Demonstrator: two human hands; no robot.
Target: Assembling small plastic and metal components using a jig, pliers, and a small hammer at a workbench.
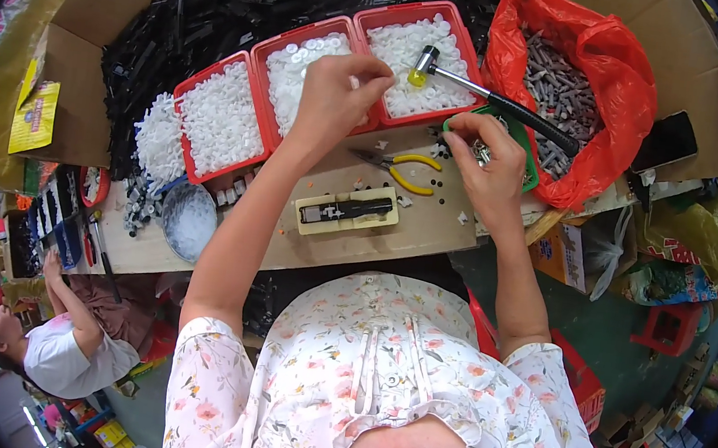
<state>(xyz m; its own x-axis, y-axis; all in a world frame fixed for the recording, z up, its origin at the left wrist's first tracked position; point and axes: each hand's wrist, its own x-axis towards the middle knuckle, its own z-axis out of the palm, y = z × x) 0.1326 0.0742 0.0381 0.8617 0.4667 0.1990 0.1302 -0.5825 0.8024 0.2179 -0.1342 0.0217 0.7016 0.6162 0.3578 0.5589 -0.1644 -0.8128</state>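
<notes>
Left hand (331, 97): was held over the middle red tray (282, 60) of white parts, fingers pinched together; what was pinched could not be told.
Right hand (491, 164): was closed on small metal pieces, at the green tray (521, 136).
Hammer (497, 98): was laid behind the right hand, its head over the far red tray (392, 14).
Pliers (401, 169): were placed near the wooden jig (347, 211), between the hands.
Red bag (623, 86): was seen right of the jig.

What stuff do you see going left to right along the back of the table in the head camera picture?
Loose heap of white parts → left red tray → middle red tray → right red tray → mallet → red bag of grey pieces → black phone.
</notes>
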